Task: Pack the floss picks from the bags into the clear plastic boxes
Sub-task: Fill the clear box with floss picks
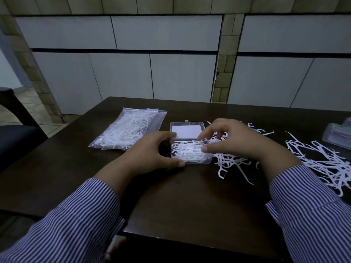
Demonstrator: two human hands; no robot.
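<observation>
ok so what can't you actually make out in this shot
Head view only:
- Clear plastic box: its right side is hidden by the right hand.
- Clear plastic cases at the table's right edge: cut off by the frame, contents blurred.
- White floss picks in the zip bag: too tangled to count.

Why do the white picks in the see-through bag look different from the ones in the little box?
The white floss picks in the clear zip bag lie sealed and untouched at the left; those in the small clear plastic box sit under an open lid, between both hands. The bag's heap spreads long; the box's is packed tight. Both are white picks.
</observation>
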